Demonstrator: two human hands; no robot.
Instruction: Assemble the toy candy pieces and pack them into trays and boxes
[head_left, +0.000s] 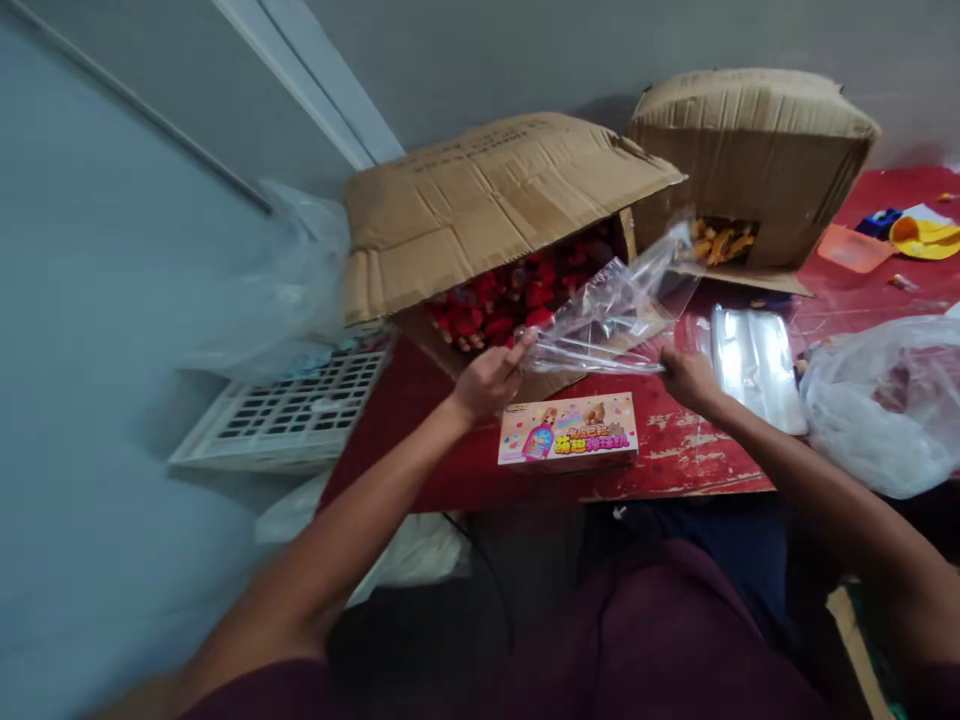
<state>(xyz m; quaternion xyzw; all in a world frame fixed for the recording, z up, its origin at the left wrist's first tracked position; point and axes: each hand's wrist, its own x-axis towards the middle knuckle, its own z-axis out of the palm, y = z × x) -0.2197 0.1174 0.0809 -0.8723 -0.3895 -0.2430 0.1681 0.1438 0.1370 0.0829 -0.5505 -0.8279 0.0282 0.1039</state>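
Note:
A clear plastic bag (600, 320) is stretched between my two hands above the red table. My left hand (491, 380) pinches its left edge, close to the opening of a cardboard box (510, 200) full of small red items (502, 300). At the bag's right end my right hand (688, 380) is closed on the plastic. Just below lies a pink printed box (568, 430) with a bottle picture and lettering. Beside my right hand rests a stack of flat clear bags (756, 365).
Behind stands a second cardboard box (757, 160) with orange-yellow items (721, 240) showing through its opening. A large bulging plastic bag (889, 400) sits at the right. Farther back are a yellow piece (926, 238) and an orange piece (855, 248). At left is a white plastic crate (292, 410).

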